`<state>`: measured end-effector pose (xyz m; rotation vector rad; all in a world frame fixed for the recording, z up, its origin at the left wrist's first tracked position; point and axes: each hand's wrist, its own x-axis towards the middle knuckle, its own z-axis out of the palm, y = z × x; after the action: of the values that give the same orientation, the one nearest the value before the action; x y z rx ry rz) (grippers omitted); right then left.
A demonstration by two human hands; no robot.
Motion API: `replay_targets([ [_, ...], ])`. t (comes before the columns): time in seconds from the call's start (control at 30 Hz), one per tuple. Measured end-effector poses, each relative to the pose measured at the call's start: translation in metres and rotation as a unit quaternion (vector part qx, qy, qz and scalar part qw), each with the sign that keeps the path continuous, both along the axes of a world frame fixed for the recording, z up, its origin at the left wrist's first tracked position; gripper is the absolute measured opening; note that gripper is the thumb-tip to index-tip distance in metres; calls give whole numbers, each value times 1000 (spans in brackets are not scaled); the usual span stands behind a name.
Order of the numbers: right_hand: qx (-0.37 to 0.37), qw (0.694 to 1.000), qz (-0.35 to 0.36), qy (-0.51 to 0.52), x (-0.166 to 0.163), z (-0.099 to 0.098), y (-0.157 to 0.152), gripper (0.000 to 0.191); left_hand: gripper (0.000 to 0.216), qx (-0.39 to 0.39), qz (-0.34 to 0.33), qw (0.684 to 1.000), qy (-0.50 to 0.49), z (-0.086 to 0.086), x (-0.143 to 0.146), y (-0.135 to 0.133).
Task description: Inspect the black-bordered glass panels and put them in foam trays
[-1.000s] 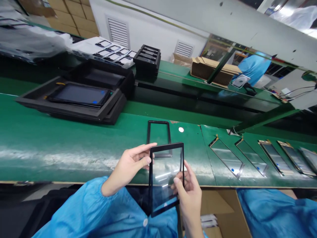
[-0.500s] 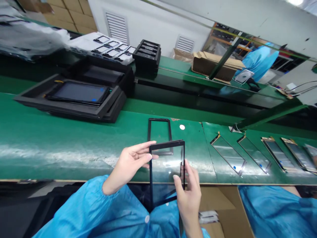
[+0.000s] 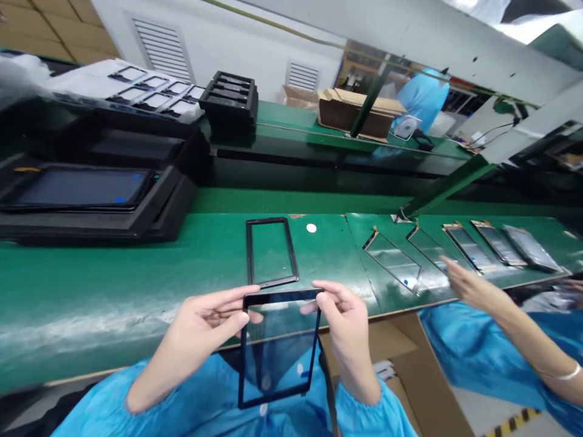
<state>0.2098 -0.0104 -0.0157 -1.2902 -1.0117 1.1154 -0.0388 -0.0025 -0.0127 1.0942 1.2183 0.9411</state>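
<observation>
Between my hands is a black-bordered glass touch panel (image 3: 281, 402), see-through in its middle and tilted in front of my chest. My left hand (image 3: 212, 318) pinches its upper left corner between thumb and fingers. At the upper right corner my right hand (image 3: 346, 321) grips it the same way. Just beyond, a black rectangular frame (image 3: 295, 261) lies flat on the green bench (image 3: 113, 285), its middle open to the bench surface.
Black foam trays (image 3: 159, 209) with a screen (image 3: 82, 188) stand at the left. Several glass panels (image 3: 394, 261) lie in a row at the right, where a co-worker's hand (image 3: 473, 288) reaches in. A green post (image 3: 449, 185) rises behind them. An open carton (image 3: 410, 364) sits below the bench edge.
My right hand has moved from the panel's right side up to its top right corner. The panel sits lower in view. A co-worker's arm has come in at the right.
</observation>
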Motion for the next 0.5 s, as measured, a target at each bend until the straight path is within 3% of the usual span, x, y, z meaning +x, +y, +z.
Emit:
replay_targets([
  [0.3,2,1000,-24,0,-5,3,-2,23,46,-4,2,1000,15,-22,-5,-4],
  [0.5,-1,1000,-23,-2,-2,3,-2,21,48,-16,-7,1000,14,-22,-8,-3],
])
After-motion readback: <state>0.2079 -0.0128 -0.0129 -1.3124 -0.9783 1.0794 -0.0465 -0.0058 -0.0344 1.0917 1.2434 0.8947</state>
